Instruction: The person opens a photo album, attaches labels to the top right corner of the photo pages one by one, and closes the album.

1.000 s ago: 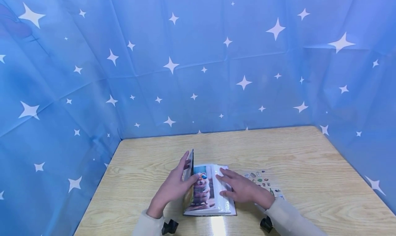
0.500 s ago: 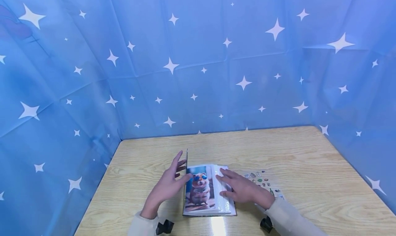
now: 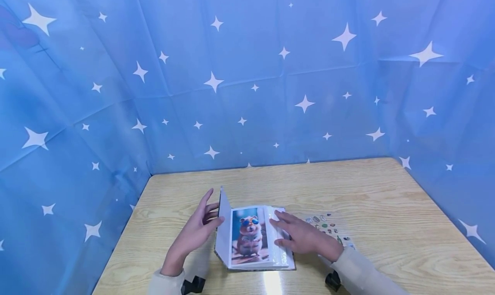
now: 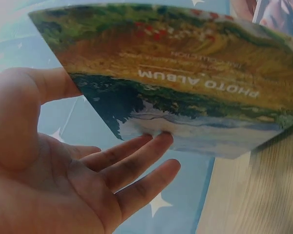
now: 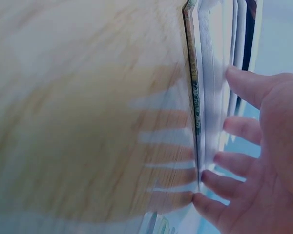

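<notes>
A photo album [image 3: 279, 256] lies on the table with its front cover [image 3: 224, 239] raised and tilted left. Its first page has a picture [image 3: 249, 237] of a hamster in sunglasses. My left hand [image 3: 193, 230] holds the cover's free edge, thumb on the white inner side and fingers behind. In the left wrist view, fingertips of the left hand [image 4: 73, 180] touch the painted outer face, lettered PHOTO ALBUM [image 4: 195, 83]. My right hand [image 3: 305, 237] rests with spread fingers on the right part of the pages. The right wrist view shows those fingertips along the page edges [image 5: 212, 83].
Right of the album, partly under my right forearm, lies a clear sheet with small stickers [image 3: 328, 224]. The wooden table [image 3: 386, 217] reaches back to a blue curtain [image 3: 255, 114] with white stars, which also hangs at both sides.
My left hand has moved left, swinging the album cover from upright over to the left. More of the hamster picture and the white inner cover now show. The right hand has stayed in place.
</notes>
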A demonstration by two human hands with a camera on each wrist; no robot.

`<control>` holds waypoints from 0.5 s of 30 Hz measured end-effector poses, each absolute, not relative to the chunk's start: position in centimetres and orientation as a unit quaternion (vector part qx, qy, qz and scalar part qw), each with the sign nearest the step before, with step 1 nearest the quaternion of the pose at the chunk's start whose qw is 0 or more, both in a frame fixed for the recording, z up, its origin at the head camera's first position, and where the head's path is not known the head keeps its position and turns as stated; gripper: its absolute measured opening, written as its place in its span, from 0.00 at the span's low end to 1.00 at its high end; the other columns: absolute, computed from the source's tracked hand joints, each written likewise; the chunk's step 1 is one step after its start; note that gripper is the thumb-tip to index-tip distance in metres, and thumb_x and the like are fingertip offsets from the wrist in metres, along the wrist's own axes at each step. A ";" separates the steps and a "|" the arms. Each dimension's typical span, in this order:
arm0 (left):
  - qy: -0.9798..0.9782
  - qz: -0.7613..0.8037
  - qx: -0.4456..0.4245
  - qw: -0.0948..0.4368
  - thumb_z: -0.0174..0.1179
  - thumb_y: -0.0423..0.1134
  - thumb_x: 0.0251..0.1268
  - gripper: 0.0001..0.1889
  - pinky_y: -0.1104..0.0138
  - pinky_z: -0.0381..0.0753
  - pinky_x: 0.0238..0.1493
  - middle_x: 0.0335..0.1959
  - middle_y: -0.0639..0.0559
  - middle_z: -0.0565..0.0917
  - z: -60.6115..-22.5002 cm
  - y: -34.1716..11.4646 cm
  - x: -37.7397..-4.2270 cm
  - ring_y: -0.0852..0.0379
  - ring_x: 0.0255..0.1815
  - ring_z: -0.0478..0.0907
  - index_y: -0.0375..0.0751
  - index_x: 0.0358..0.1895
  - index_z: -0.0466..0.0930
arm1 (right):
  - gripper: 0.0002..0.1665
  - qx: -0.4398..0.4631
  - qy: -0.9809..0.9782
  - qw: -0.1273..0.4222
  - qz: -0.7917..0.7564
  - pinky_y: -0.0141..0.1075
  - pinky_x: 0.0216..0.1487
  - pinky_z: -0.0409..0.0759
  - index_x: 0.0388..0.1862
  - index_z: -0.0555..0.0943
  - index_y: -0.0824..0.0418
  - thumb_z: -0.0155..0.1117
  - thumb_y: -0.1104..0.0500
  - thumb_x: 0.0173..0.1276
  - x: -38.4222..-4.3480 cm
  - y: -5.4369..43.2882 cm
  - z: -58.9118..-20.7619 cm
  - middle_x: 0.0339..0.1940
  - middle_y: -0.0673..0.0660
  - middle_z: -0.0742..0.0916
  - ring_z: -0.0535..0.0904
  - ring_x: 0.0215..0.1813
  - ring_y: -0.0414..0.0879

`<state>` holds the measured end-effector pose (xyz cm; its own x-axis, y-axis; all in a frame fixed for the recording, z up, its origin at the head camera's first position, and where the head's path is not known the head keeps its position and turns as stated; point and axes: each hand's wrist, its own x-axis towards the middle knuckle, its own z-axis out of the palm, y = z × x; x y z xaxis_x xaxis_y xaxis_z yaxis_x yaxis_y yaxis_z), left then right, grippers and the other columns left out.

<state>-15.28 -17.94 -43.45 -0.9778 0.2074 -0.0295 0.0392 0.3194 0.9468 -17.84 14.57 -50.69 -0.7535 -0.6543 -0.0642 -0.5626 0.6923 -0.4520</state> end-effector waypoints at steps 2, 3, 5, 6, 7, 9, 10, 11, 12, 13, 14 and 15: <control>0.806 0.582 0.072 0.072 0.61 0.39 0.69 0.44 0.51 0.76 0.63 0.70 0.39 0.70 -43.5 -18.2 -15.3 0.43 0.66 0.73 0.56 0.81 0.43 | 0.41 -0.332 0.913 0.111 -0.207 0.56 0.74 0.59 0.77 0.64 0.58 0.55 0.37 0.72 -17.8 14.6 -50.7 0.79 0.65 0.60 0.56 0.78 0.64; 0.805 0.585 0.070 0.073 0.61 0.39 0.69 0.44 0.51 0.76 0.63 0.70 0.39 0.70 -43.5 -18.4 -15.3 0.43 0.66 0.73 0.56 0.81 0.43 | 0.42 -0.332 0.914 0.111 -0.206 0.56 0.74 0.59 0.77 0.64 0.57 0.55 0.37 0.72 -17.8 14.6 -50.7 0.79 0.65 0.60 0.56 0.78 0.64; 0.805 0.585 0.064 0.076 0.61 0.39 0.69 0.44 0.52 0.77 0.62 0.70 0.39 0.70 -43.6 -18.7 -15.4 0.43 0.66 0.73 0.57 0.81 0.43 | 0.42 -0.330 0.914 0.112 -0.205 0.56 0.74 0.59 0.77 0.64 0.57 0.55 0.37 0.72 -17.8 14.6 -50.7 0.79 0.64 0.60 0.56 0.78 0.63; 0.805 0.585 0.062 0.077 0.61 0.39 0.69 0.44 0.52 0.77 0.62 0.70 0.40 0.70 -43.7 -18.8 -15.4 0.43 0.66 0.73 0.57 0.81 0.43 | 0.42 -0.330 0.915 0.112 -0.205 0.56 0.74 0.59 0.77 0.64 0.57 0.55 0.36 0.72 -17.8 14.7 -50.7 0.79 0.64 0.60 0.56 0.78 0.63; 0.806 0.584 0.060 0.079 0.61 0.39 0.69 0.44 0.52 0.77 0.62 0.71 0.40 0.70 -43.8 -19.0 -15.4 0.43 0.66 0.73 0.58 0.80 0.43 | 0.42 -0.330 0.915 0.112 -0.205 0.56 0.74 0.59 0.77 0.64 0.57 0.54 0.36 0.72 -17.8 14.7 -50.7 0.79 0.64 0.60 0.56 0.78 0.63; 0.807 0.582 0.055 0.081 0.61 0.39 0.69 0.44 0.52 0.76 0.62 0.71 0.40 0.69 -43.9 -19.3 -15.5 0.43 0.66 0.72 0.58 0.80 0.43 | 0.42 -0.330 0.915 0.112 -0.205 0.56 0.74 0.60 0.77 0.64 0.57 0.55 0.36 0.72 -17.8 14.6 -50.7 0.79 0.65 0.60 0.56 0.78 0.64; 0.808 0.582 0.052 0.081 0.61 0.40 0.70 0.44 0.51 0.76 0.62 0.71 0.41 0.70 -43.9 -19.4 -15.5 0.43 0.66 0.72 0.59 0.80 0.43 | 0.41 -0.331 0.914 0.112 -0.205 0.56 0.74 0.60 0.77 0.64 0.57 0.55 0.37 0.72 -17.8 14.6 -50.6 0.79 0.65 0.60 0.56 0.78 0.64; 0.808 0.581 0.050 0.081 0.60 0.40 0.70 0.43 0.51 0.76 0.62 0.71 0.40 0.70 -44.0 -19.6 -15.6 0.43 0.66 0.73 0.59 0.80 0.43 | 0.41 -0.331 0.914 0.112 -0.205 0.56 0.74 0.60 0.77 0.64 0.57 0.55 0.37 0.72 -17.8 14.6 -50.6 0.79 0.65 0.60 0.56 0.78 0.64; 0.809 0.580 0.047 0.080 0.60 0.40 0.70 0.43 0.51 0.76 0.62 0.70 0.40 0.70 -44.0 -19.8 -15.6 0.44 0.66 0.73 0.59 0.80 0.43 | 0.41 -0.332 0.914 0.110 -0.204 0.56 0.74 0.60 0.76 0.64 0.58 0.55 0.37 0.72 -17.8 14.6 -50.6 0.79 0.65 0.61 0.56 0.78 0.65; 0.811 0.579 0.045 0.079 0.59 0.40 0.70 0.42 0.50 0.75 0.63 0.70 0.40 0.70 -44.0 -20.0 -15.6 0.44 0.65 0.73 0.59 0.80 0.43 | 0.41 -0.333 0.914 0.110 -0.205 0.57 0.74 0.60 0.76 0.64 0.58 0.55 0.38 0.72 -17.8 14.6 -50.6 0.79 0.66 0.61 0.56 0.77 0.65; 0.811 0.578 0.041 0.078 0.59 0.39 0.71 0.42 0.50 0.75 0.63 0.70 0.40 0.71 -44.1 -20.1 -15.6 0.44 0.65 0.74 0.59 0.80 0.43 | 0.41 -0.333 0.913 0.111 -0.205 0.57 0.74 0.60 0.76 0.64 0.58 0.55 0.38 0.73 -17.8 14.5 -50.5 0.79 0.66 0.61 0.56 0.77 0.65; 0.811 0.578 0.039 0.077 0.58 0.39 0.71 0.41 0.50 0.74 0.63 0.69 0.39 0.71 -44.1 -20.3 -15.6 0.45 0.64 0.74 0.59 0.80 0.44 | 0.41 -0.333 0.914 0.111 -0.205 0.56 0.74 0.60 0.76 0.64 0.58 0.55 0.38 0.73 -17.8 14.5 -50.5 0.79 0.66 0.61 0.56 0.77 0.65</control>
